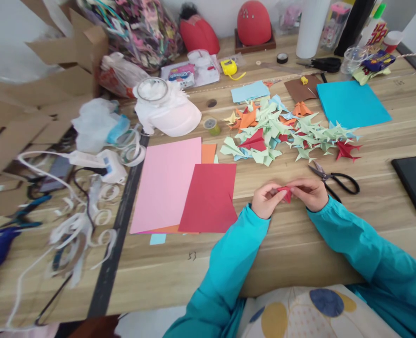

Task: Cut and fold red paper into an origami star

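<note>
A small red piece of paper [288,196], folded into a compact shape, sits between the fingertips of the left hand [266,199] and the right hand [309,193], touched by both and held up off the table. Part of it shows just below the fingertips; the fingers hide the rest, including its finer folds.

Back edge, left to right: clear bag of multicoloured scraps [137,33], two red domed objects [200,35], the right one on a brown base [255,48], then white cylindrical bottle [312,29]. Yellow tape measure [228,67] and black tape roll [282,57] in front. Black smartphone [414,187] near right edge. Left: open cardboard box [70,51], white brimmed cap [181,116], power strip [90,159], tangled white strips [72,230]. Blue tool [0,244] at far left, blurred.
</note>
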A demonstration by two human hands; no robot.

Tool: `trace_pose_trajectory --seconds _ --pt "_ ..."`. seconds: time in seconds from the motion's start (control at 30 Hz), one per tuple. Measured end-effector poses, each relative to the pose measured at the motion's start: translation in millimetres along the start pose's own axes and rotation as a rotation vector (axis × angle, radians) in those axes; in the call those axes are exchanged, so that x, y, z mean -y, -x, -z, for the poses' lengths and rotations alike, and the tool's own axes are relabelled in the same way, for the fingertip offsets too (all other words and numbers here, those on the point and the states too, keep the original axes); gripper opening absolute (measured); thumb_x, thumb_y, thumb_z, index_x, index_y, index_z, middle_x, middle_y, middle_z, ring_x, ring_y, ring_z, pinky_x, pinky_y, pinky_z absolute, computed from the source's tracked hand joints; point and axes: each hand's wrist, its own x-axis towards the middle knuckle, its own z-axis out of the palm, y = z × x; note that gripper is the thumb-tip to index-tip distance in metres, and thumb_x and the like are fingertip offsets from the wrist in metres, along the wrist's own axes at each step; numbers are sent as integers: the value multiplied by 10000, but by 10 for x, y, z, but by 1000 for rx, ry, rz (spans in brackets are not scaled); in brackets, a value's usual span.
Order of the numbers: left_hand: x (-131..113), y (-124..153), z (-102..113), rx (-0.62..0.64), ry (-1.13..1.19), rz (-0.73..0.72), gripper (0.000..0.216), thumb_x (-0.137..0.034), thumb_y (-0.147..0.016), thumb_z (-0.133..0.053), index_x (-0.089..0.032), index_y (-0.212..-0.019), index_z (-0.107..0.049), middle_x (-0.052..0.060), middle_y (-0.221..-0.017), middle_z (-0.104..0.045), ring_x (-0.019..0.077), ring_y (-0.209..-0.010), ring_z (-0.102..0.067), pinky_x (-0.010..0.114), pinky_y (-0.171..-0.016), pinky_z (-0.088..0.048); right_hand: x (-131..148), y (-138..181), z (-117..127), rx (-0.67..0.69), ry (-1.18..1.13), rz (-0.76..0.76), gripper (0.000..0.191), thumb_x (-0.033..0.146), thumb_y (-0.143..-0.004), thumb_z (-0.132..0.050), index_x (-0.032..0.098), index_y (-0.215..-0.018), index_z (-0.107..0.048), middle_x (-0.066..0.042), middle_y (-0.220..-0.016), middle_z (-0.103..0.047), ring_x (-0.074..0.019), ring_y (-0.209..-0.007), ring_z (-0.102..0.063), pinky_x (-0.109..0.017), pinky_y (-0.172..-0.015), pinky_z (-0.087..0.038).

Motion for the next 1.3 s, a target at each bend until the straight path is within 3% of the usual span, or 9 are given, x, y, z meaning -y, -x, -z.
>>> trace_pose_trajectory --seconds 0.1,0.2,0.4,0.6,1.0,1.3 --pt "8 3 1 -21 -29 -59 246 -315 -609 -704 -120 -699 -585 3 -627 -569 103 -519 -574 224 -482 -492 10 -3 5 1 -51 -92 269 327 -686 -672 184 -912 -648 -33 -681 -676 -124 -547 -599 -250 -518 -500" --pt "6 7 10 -36 -72 -106 220 -303 -626 -692 -119 -687 -587 4 -646 -544 88 -514 -554 208 -470 -477 44 -11 3 48 -64 -136 246 351 -682 -670 168 -845 -647 -31 -666 -670 -120 -541 -593 -246 -508 -495" --pt "17 9 27 5 -120 -144 185 -279 -650 -676 -114 -682 -599 6 -661 -524 72 -506 -524 205 -471 -464 80 -32 -22 66 -28 -101 211 377 -686 -659 171 -706 -623 -21 -587 -650 -131 -530 -593 -268 -528 -505" --pt "-58 15 17 35 -140 -140 191 -301 -723 -603 -123 -654 -602 7 -638 -525 88 -529 -544 216 -492 -470 44 -36 -8 54 6 -67 206 365 -701 -650 162 -705 -613 -20 -591 -640 -120 -532 -580 -255 -524 -493" --pt "-69 25 48 58 -374 -310 147 -239 -740 -581 -133 -647 -625 18 -598 -528 90 -505 -501 223 -477 -414 58 -22 -5 187 -14 -86 207 357 -728 -628 159 -692 -583 -25 -588 -645 -126 -548 -598 -259 -540 -493" --pt "-50 38 30 25 -225 -180 210 -305 -735 -584 -131 -616 -588 6 -600 -508 86 -494 -498 216 -461 -405 73 -21 9 132 -22 -130 214 356 -755 -598 154 -686 -610 -16 -593 -638 -102 -528 -559 -233 -520 -464"
